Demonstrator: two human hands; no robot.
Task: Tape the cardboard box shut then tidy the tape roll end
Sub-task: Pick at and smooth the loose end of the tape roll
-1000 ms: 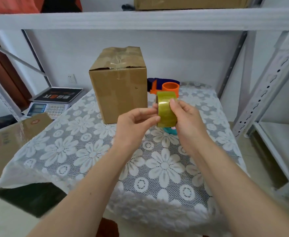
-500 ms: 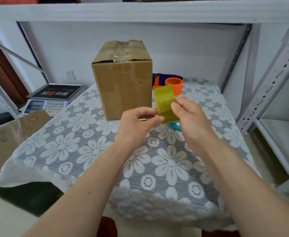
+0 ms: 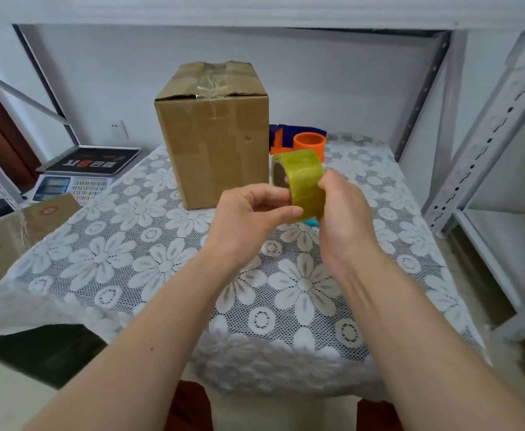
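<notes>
The brown cardboard box [image 3: 213, 132] stands upright on the white flower-lace tablecloth [image 3: 149, 259], its top flaps down under shiny clear tape. In front of the box, a bit to its right, both hands hold a yellow-green roll of sticky tape [image 3: 301, 181] up off the cloth. The left hand [image 3: 248, 219] pinches the roll's lower edge, and the right hand [image 3: 345, 213] is wrapped around its side. Just right of the box sits an orange plastic ring [image 3: 309, 144].

I see a digital scale [image 3: 77, 172] left of the lace-covered worktop [image 3: 149, 265], an orange dispenser [image 3: 304, 143] toward its back.
</notes>
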